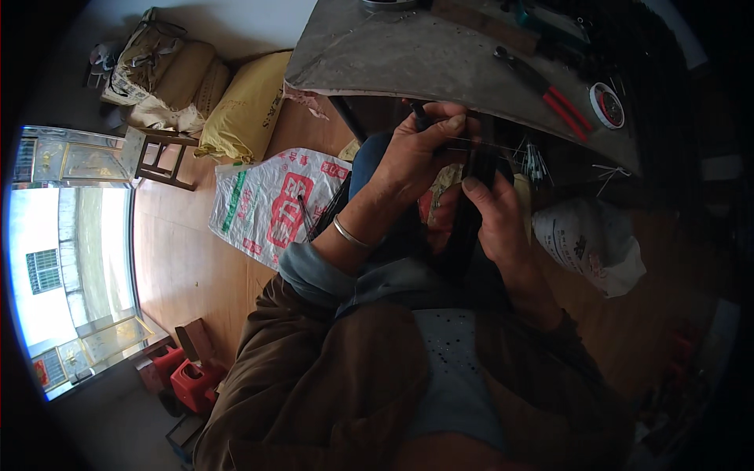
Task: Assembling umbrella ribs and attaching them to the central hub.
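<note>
Some work seems unfinished: our left fingers (448,128) grasp a handle (422,117), right fingers (481,195) a dark piece (472,206); wires (535,163) sit at two o'clock.

Table (377,55): one o'clock from our view's centre, beyond our left hand (424,153) and right hand (498,210).
Pliers (529,77): on the table at two, the round container (606,106) just right of them.
Plastic bag (585,235): at our three.
Flat sack (255,200): on the floor (188,259) at ten, the stool (166,140) beyond it.
Full sack (247,110): at eleven.
Jerrycans (192,383): at eight.
</note>
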Tool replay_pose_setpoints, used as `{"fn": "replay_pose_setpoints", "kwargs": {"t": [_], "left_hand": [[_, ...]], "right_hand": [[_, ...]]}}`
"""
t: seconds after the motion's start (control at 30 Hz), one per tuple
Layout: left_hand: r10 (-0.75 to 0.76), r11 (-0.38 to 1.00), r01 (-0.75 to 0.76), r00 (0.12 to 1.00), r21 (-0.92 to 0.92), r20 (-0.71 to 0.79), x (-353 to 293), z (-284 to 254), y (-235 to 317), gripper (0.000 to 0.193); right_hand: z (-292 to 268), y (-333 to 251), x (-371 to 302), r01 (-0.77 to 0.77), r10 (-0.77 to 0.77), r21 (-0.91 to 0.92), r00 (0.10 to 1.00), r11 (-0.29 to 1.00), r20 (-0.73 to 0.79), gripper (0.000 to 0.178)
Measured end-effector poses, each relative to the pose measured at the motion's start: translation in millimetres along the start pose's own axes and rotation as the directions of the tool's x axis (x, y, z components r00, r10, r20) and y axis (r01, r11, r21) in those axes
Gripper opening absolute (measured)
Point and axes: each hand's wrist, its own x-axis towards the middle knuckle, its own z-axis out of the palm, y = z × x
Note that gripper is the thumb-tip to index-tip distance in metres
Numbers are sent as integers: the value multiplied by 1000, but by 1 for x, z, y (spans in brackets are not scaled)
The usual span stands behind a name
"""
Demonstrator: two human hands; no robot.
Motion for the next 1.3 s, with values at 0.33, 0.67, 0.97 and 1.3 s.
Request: {"fn": "replay_pose_setpoints", "kwargs": {"t": [0.33, 0.67, 0.97, 1.3], "left_hand": [[-1, 998, 3, 999, -65, 38, 2, -2, 0, 17], [7, 1000, -7, 1000, 15, 17, 7, -6, 3, 16], [3, 999, -2, 1000, 41, -2, 8, -7, 3, 17], [41, 998, -42, 999, 57, 18, 8, -5, 5, 15]], "right_hand": [[3, -1, 2, -6, 4, -42, 1000, 999, -27, 24], [4, -1, 4, -16, 15, -23, 999, 1000, -32, 23], [4, -3, 4, 31, -31, -32, 1000, 999, 1, 22], [4, -4, 6, 9, -9, -28, 1000, 1000, -5, 23]]}}
